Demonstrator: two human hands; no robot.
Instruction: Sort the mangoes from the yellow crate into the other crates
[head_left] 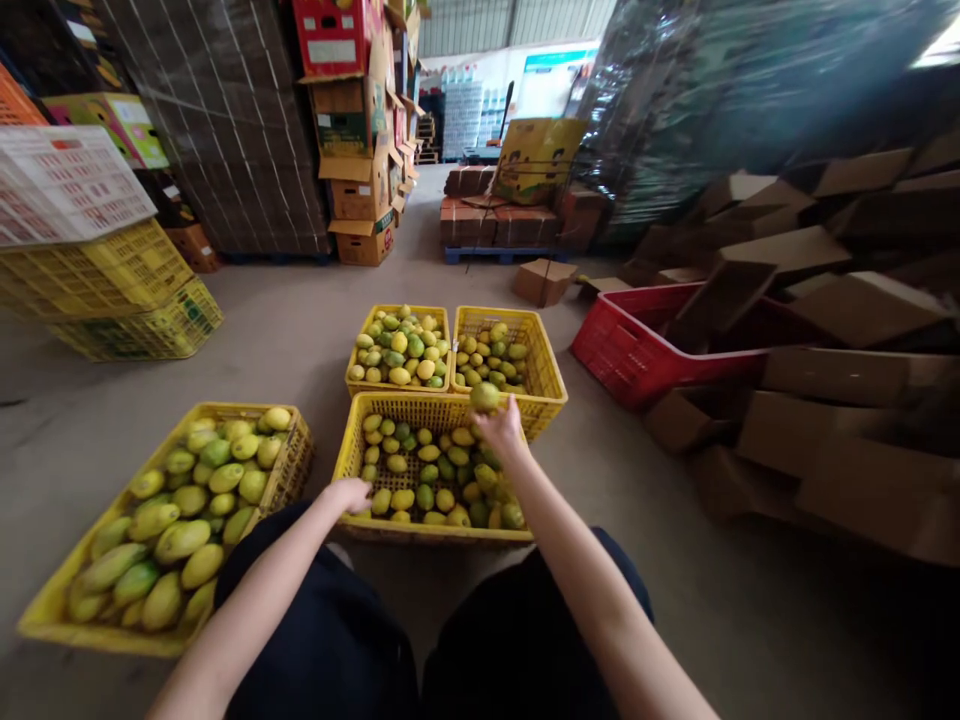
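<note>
A round yellow-green fruit [484,398] is in my right hand [501,428], held up over the far right side of the near yellow crate [349,450]. My left hand [349,494] is closed at that crate's near left corner, its fingers partly hidden at the rim. Inside the near crate lie yellow and green fruits, with part of the slatted floor showing. Right behind it stand two yellow crates: the far left one [351,374] is full of similar fruit, and the far right one [553,372] is partly filled.
Another yellow crate [300,455], full of fruit, stands at my left. A red crate [622,350] with cardboard lies on the right beside piled cardboard boxes [817,420]. Stacked crates [112,260] stand far left; a loaded blue pallet [480,254] is ahead.
</note>
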